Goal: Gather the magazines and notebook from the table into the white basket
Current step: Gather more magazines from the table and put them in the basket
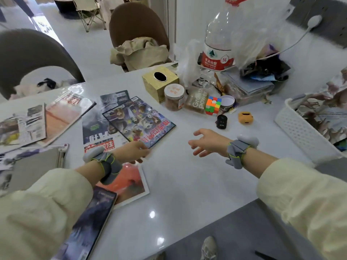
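Note:
Several magazines lie spread over the left half of the white table (184,184). A purple comic magazine (139,121) lies on top of a grey-and-white one (99,128). My left hand (131,152) pinches the comic's near corner, fingers on top and thumb below. A red-orange magazine (129,182) lies under my left wrist, and a dark one (93,222) under my forearm. The grey notebook (35,166) sits at the far left. My right hand (206,142) hovers open over bare table, holding nothing. The white basket (300,132) stands at the right edge with a magazine (323,111) inside.
Behind the magazines stand a gold tissue box (159,83), a jar (173,96), a Rubik's cube (213,106) and a 5L water bottle (217,53). A black gadget (221,121) and an orange one (245,117) lie between my right hand and the clutter. Two brown chairs (139,25) stand beyond the table.

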`<state>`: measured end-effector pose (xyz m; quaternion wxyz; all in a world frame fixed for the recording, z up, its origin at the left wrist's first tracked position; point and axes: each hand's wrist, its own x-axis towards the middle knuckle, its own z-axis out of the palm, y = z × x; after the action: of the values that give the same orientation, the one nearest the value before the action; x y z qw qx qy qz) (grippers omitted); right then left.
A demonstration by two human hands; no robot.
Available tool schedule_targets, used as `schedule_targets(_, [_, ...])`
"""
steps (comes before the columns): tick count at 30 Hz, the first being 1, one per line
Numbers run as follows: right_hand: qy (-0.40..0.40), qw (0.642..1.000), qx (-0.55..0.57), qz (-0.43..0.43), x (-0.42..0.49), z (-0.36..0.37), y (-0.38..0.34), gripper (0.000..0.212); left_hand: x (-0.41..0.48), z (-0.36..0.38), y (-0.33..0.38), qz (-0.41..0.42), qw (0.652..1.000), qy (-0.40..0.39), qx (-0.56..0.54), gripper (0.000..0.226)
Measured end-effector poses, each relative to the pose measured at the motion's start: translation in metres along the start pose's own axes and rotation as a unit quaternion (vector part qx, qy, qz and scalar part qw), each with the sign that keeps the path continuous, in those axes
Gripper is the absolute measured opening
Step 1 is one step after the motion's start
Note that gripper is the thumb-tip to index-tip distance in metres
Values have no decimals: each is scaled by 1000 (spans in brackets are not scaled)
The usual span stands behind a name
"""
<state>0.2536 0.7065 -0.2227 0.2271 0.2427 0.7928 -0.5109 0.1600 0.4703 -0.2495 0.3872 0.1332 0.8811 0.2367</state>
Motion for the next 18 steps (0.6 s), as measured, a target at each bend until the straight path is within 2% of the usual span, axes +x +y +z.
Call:
schedule_targets(3, [-15, 1000, -16, 1, 11, 39, -13, 57, -9, -13, -42, -23, 998, 60, -18, 27])
schedule_targets(7, [-40, 998, -49, 2, 28, 105, -33, 56, -25, -35, -108, -45, 988, 142, 37, 34])
schedule_targets(9, [-47, 996, -74, 5, 34, 136, -44, 57, -32, -44, -135, -65, 984, 161, 25, 37])
schedule_targets(12, [-46, 996, -81, 15, 42, 174, -59, 67, -37, -53, -166, -73, 986, 151, -8, 48])
schedule_targets(16, [-2, 991, -133, 11, 49, 193, -63, 58, -38, -53, -185, -46, 992, 111, -42, 51])
schedule_targets(18, [11, 989, -147, 17, 51, 195, -63, 55, -40, -52, -192, -5, 998, 66, -13, 52])
